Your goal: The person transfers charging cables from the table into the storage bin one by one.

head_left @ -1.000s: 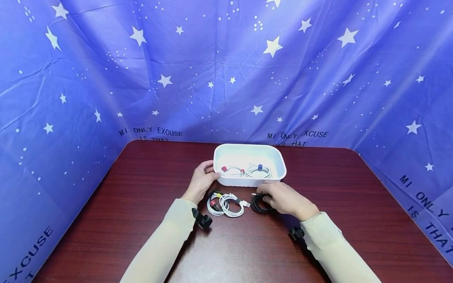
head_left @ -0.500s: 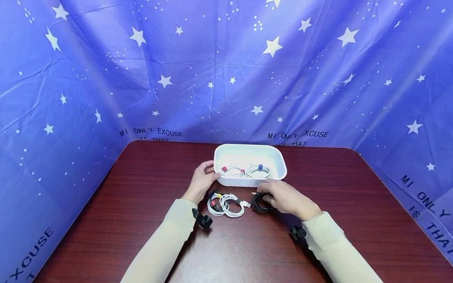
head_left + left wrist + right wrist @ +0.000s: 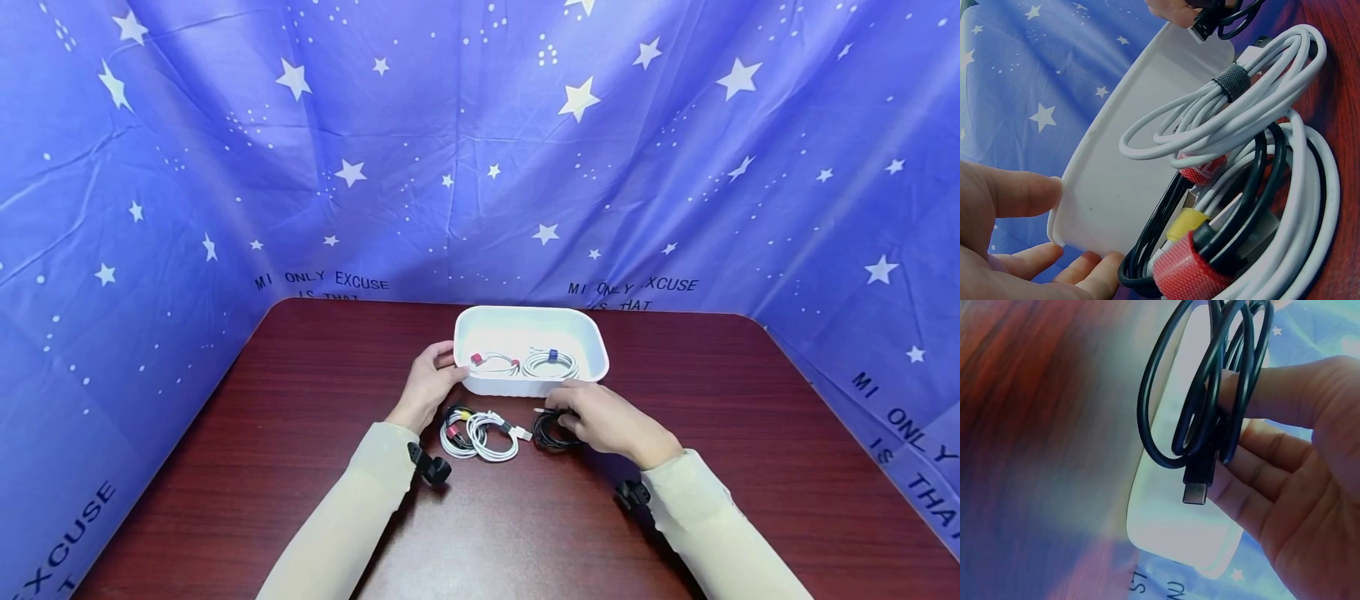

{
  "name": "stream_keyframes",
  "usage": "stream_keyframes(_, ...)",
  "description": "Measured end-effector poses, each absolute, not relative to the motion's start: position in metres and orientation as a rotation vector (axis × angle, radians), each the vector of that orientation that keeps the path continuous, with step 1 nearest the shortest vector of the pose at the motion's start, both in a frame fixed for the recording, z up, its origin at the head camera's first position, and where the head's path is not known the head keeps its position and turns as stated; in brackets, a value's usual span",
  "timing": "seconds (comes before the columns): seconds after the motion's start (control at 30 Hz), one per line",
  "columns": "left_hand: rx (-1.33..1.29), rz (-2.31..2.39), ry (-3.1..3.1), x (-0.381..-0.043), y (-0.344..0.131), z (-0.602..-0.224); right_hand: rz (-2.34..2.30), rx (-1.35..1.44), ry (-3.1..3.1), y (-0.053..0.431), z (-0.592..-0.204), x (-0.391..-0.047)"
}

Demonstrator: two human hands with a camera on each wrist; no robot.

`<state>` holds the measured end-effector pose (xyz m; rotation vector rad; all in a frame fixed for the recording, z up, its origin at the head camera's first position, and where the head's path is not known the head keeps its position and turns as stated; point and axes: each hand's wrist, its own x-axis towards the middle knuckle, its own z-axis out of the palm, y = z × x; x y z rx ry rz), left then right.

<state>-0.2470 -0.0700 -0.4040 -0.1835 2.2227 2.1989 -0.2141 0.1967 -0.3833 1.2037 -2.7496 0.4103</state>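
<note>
My right hand [image 3: 600, 421] pinches a coiled black USB-C cable [image 3: 1194, 431] between thumb and fingers, just in front of a white box [image 3: 532, 388]. In the right wrist view its metal plug [image 3: 1195, 494] points down below the loops. My left hand [image 3: 426, 387] holds the near left corner of the box, thumb at the rim and fingers along the end wall. Between the hands lies a white coiled cable [image 3: 495, 454] with a grey strap. It overlaps a bundle with a black cable [image 3: 1260, 219] in a red strap [image 3: 1191, 272] and a white cable in a yellow strap [image 3: 1186, 224].
Inside the box are a white cable with red straps [image 3: 476, 359] and a white coil with a blue strap [image 3: 553, 355]. All stands on a dark red wooden table [image 3: 360, 333]. A blue star-patterned curtain [image 3: 450, 208] hangs behind and on both sides.
</note>
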Motion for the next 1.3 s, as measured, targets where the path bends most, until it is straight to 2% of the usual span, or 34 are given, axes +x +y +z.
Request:
stream_keyframes(0.7,-0.182,2.188,2.224,-0.246,-0.070,-0.402,0.433,1.229,-2.709,0.196,-0.369,-0.217)
stream_keyframes(1.3,-0.158,2.206,2.204,-0.248,-0.071,-0.405,0.416,1.288,-2.666,0.182,-0.343,-0.233)
